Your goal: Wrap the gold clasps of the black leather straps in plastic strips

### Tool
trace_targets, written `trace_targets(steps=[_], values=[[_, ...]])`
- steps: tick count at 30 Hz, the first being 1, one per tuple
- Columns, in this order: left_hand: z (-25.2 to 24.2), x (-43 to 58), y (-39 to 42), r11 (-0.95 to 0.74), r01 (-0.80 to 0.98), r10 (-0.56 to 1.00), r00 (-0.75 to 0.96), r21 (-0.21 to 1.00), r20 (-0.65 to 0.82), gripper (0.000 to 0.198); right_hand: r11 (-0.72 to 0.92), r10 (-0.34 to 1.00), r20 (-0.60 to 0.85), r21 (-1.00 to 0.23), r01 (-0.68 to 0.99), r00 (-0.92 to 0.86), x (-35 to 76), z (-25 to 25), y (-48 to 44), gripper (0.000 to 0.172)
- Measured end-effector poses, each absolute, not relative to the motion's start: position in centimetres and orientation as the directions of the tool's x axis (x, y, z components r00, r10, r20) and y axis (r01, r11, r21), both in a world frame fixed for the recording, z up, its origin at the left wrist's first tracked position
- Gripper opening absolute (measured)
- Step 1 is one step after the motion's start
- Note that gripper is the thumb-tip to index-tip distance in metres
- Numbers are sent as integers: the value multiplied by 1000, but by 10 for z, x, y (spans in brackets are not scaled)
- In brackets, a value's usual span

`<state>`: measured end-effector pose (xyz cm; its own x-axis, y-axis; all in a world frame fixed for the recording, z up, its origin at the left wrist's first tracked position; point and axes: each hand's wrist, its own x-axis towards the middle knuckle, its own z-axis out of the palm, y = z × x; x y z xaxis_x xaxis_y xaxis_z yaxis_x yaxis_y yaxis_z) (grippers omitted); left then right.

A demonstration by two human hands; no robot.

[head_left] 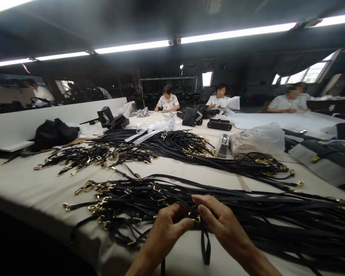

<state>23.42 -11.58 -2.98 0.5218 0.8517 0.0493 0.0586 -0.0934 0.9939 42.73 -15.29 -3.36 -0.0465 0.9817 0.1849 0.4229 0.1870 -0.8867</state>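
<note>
Between my two hands is a black strap (206, 247) with a gold buckle (196, 218); a loop of it hangs down below the fingers. My left hand (168, 226) is closed on the strap, its thumb against the buckle. From the other side my right hand (218, 216) pinches the same strap with thumb and forefinger. Beneath and behind both hands lies a long bundle of black straps (264, 205), with gold clasps (99, 205) gathered at its left end. Part of the held strap is hidden behind my fingers.
Farther back lies another heap of black straps (149, 140) with gold hardware. A tape dispenser (223, 145) stands beside a plastic-wrapped bundle (257, 140). Black bags (189, 116) sit farther off. Several people work around the far side. A white panel (60, 115) edges the left.
</note>
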Motion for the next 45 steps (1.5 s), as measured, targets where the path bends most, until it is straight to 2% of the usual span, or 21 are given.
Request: trace_targets(steps=[1, 3, 5, 7, 8, 10, 13, 15, 18, 20, 22, 24, 26, 29, 32, 34, 36, 45], values=[[-31, 236, -118, -142, 91, 852, 519, 986, 75, 22, 204, 979, 186, -895, 397, -83, 422, -23, -150, 44], [-34, 241, -122, -246, 173, 863, 487, 954, 134, 16, 174, 973, 129, -956, 237, -192, 409, -3, -143, 48], [-37, 243, -124, -312, 243, 877, 445, 919, 180, 10, 53, 950, 35, -997, 49, -311, 396, 14, -138, 54], [-39, 244, -125, -338, 272, 882, 425, 901, 202, 10, -38, 933, -34, -999, -5, -359, 388, 23, -134, 54], [-39, 244, -126, -342, 278, 884, 420, 898, 206, 9, -27, 936, -35, -999, 27, -349, 386, 26, -133, 50], [-40, 244, -127, -345, 300, 886, 418, 889, 202, 9, 97, 951, 38, -979, 179, -307, 385, 26, -131, 37], [-45, 244, -128, -337, 284, 885, 421, 898, 199, 11, 303, 928, 169, -862, 406, -332, 382, 23, -129, 23], [-51, 246, -128, -361, 268, 881, 412, 893, 233, 23, 313, 920, 167, -857, 410, -354, 375, 20, -127, 19], [-54, 249, -128, -396, 300, 887, 368, 868, 278, 36, 66, 956, -4, -971, 228, -293, 363, 19, -123, 20], [-50, 249, -128, -372, 272, 889, 380, 887, 257, 30, -132, 953, -137, -991, 38, -271, 360, 22, -121, 29], [-44, 245, -128, -328, 199, 880, 420, 924, 222, 20, -209, 949, -171, -970, -123, -263, 367, 26, -122, 40], [-39, 238, -126, -284, 151, 886, 419, 947, 199, 17, -203, 957, -157, -963, -177, -244, 381, 30, -127, 43], [-38, 231, -125, -248, 154, 909, 378, 957, 175, 17, -183, 961, -154, -976, -114, -229, 399, 32, -135, 37], [-42, 222, -126, -247, 201, 930, 325, 948, 174, 12, -146, 970, -162, -985, 98, -184, 421, 30, -149, 30], [-47, 221, -129, -290, 217, 926, 309, 932, 217, 13, -42, 991, -86, -926, 376, -102, 431, 23, -159, 23], [-49, 223, -131, -315, 222, 920, 309, 923, 239, 14, 25, 996, -19, -876, 482, -85, 433, 18, -161, 21], [-49, 225, -132, -346, 213, 909, 317, 914, 271, 14, 47, 995, -3, -863, 503, -97, 435, 13, -162, 24], [-46, 224, -132, -461, 141, 838, 395, 876, 377, 17, -66, 964, -168, -901, 428, -206, 438, 12, -161, 26]])
